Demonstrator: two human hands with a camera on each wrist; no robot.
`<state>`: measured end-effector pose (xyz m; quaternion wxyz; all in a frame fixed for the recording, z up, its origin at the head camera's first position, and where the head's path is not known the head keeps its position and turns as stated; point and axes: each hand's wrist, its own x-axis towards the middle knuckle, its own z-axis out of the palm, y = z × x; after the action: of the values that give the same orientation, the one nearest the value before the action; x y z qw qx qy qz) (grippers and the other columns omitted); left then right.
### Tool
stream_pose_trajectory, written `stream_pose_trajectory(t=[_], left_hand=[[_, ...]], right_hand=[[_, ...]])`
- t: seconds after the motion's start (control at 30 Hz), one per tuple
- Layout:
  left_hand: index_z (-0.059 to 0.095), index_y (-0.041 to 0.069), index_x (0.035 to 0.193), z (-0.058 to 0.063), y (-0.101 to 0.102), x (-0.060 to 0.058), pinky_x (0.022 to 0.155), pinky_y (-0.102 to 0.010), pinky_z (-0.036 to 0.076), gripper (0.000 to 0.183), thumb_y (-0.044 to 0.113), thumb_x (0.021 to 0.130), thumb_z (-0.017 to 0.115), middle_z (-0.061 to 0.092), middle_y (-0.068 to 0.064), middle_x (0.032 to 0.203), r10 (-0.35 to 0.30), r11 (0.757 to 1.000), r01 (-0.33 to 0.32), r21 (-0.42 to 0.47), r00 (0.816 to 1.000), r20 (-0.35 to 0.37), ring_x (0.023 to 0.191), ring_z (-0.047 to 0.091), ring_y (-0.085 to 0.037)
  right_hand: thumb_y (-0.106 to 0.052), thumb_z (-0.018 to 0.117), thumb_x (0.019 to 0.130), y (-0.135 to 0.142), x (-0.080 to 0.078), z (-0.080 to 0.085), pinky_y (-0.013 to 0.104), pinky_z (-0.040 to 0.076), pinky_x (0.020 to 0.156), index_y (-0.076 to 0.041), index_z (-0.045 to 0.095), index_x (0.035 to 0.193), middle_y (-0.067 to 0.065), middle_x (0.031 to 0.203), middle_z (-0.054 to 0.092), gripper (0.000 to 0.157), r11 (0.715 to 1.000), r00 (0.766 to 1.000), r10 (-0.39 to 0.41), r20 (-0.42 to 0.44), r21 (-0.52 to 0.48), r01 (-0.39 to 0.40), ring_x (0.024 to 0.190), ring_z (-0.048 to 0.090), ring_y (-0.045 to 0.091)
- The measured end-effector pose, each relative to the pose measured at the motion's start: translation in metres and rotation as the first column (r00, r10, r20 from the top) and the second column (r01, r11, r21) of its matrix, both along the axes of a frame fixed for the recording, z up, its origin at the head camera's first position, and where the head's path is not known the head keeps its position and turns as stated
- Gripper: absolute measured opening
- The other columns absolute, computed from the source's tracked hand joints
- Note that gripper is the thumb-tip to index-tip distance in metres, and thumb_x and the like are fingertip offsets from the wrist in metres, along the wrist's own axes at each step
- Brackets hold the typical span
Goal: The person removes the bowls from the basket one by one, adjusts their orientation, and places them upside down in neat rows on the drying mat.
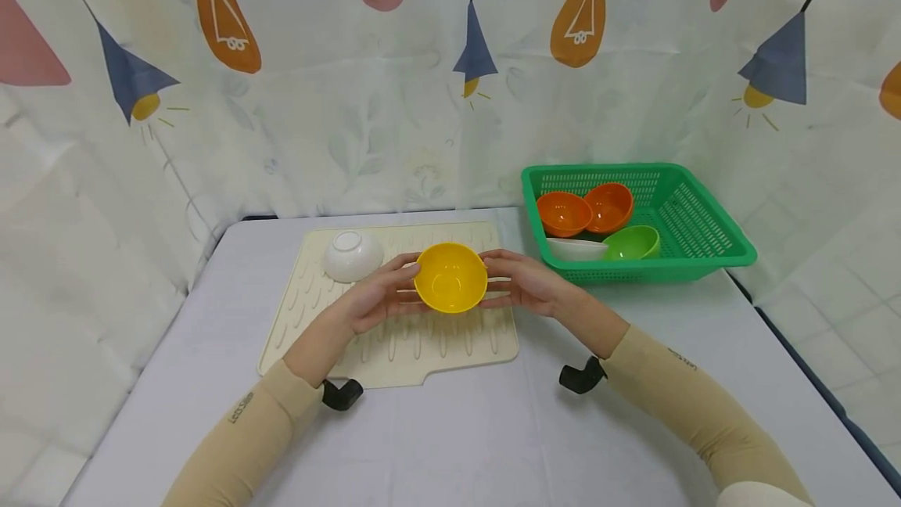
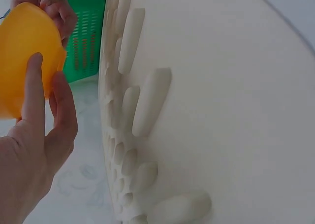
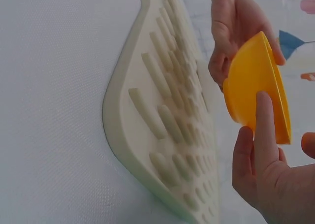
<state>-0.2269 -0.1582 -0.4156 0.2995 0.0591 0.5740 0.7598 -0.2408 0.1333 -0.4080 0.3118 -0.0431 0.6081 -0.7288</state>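
Both hands hold a yellow bowl (image 1: pixel 450 278) between them, its inside facing up toward the head camera. My left hand (image 1: pixel 380 296) grips its left side, thumb at the rim and fingers spread below. On the opposite side my right hand (image 1: pixel 524 282) grips it the same way. Both wrist views show the yellow bowl (image 3: pixel 248 81) raised over a cream drying mat (image 1: pixel 472 346) with raised ridges. A white bowl (image 1: pixel 352 257) lies upside down on the mat's back left part, just beyond the left hand.
At the back right stands a green basket (image 1: pixel 676 266) with two orange bowls (image 1: pixel 563 213), a light green bowl (image 1: pixel 633 242) and a white dish (image 1: pixel 576 249) inside. A white cloth covers the table (image 1: pixel 464 444). Behind it hangs a patterned curtain (image 1: pixel 394 124).
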Motion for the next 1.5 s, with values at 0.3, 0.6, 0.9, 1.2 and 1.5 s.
stream_pose_trajectory(t=[0.3, 0.6, 0.9, 1.2, 1.5], left_hand=[[0.043, 0.010, 0.151, 0.006, -0.004, 0.000, 0.098, -0.053, 0.053, 0.051, 0.014, 0.104, 0.062, 0.049, -0.024, 0.142, 0.066, 0.997, -0.075, -0.036, 0.977, -0.203, 0.112, 0.064, -0.034], [0.058, 0.016, 0.140, 0.009, -0.006, 0.004, 0.090, -0.040, 0.058, 0.053, 0.013, 0.092, 0.079, 0.054, -0.015, 0.134, 0.033, 0.964, -0.159, -0.214, 0.866, -0.498, 0.123, 0.056, -0.034], [0.063, 0.015, 0.132, 0.006, -0.002, 0.011, 0.095, -0.045, 0.056, 0.054, 0.006, 0.084, 0.086, 0.054, -0.003, 0.133, -0.129, 0.925, -0.212, -0.314, 0.602, -0.788, 0.122, 0.055, -0.026], [0.069, 0.017, 0.123, 0.008, 0.002, 0.014, 0.095, -0.048, 0.054, 0.051, 0.008, 0.078, 0.090, 0.051, -0.013, 0.128, -0.418, 0.823, -0.390, -0.414, 0.081, -0.905, 0.119, 0.052, -0.032], [0.072, 0.018, 0.115, 0.014, 0.017, 0.022, 0.096, -0.040, 0.055, 0.044, -0.002, 0.078, 0.086, 0.054, -0.018, 0.122, -0.616, 0.745, -0.529, -0.406, -0.312, -0.723, 0.118, 0.052, -0.037]], right_hand=[[-0.041, 0.045, 0.111, 0.001, -0.002, 0.002, 0.051, 0.057, 0.091, -0.006, 0.038, 0.151, 0.024, 0.148, 0.043, 0.054, 0.999, 0.998, -0.010, 0.062, -0.033, 0.012, 0.130, 0.051, 0.041], [-0.042, 0.048, 0.109, 0.002, -0.003, 0.006, 0.051, 0.056, 0.092, -0.002, 0.037, 0.150, 0.024, 0.146, 0.044, 0.058, 0.998, 0.995, 0.008, 0.097, -0.058, -0.003, 0.135, 0.048, 0.043], [-0.044, 0.050, 0.108, 0.003, -0.002, 0.009, 0.053, 0.055, 0.093, 0.000, 0.029, 0.155, 0.029, 0.156, 0.032, 0.068, 0.999, 0.996, 0.038, 0.079, -0.036, -0.035, 0.138, 0.043, 0.045], [-0.048, 0.054, 0.105, 0.003, -0.003, 0.011, 0.053, 0.056, 0.093, -0.003, 0.032, 0.154, 0.024, 0.153, 0.038, 0.069, 0.997, 0.996, 0.067, 0.065, 0.026, -0.069, 0.135, 0.048, 0.043], [-0.042, 0.057, 0.105, 0.001, -0.004, 0.014, 0.053, 0.057, 0.090, -0.006, 0.033, 0.156, 0.021, 0.153, 0.038, 0.067, 0.990, 0.994, 0.104, 0.030, 0.090, -0.106, 0.136, 0.045, 0.042]])
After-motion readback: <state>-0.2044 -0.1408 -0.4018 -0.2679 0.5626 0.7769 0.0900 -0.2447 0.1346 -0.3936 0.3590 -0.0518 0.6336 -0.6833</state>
